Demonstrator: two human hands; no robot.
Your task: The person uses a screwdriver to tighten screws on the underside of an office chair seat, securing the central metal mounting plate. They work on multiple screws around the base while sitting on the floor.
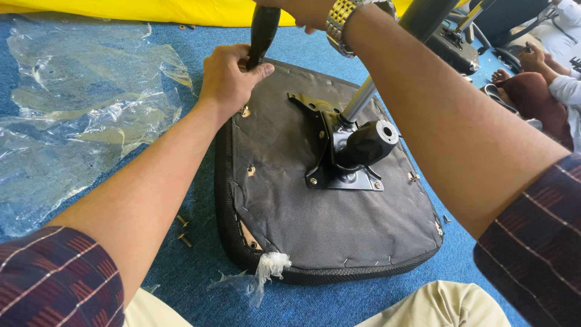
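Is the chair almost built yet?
Partly. The black metal plate with its knob already sits bolted on the upturned seat cushion. In hand: the left hand grips a black armrest piece at the seat's edge; the right hand is mostly out of view. Still left: loose screws lie on the blue carpet, and several seat holes look unfilled.

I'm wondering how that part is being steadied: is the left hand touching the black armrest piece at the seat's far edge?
Touching. The head view shows the left hand with its fingers wrapped around the black armrest piece, thumb pressed against it, above the upturned seat cushion.
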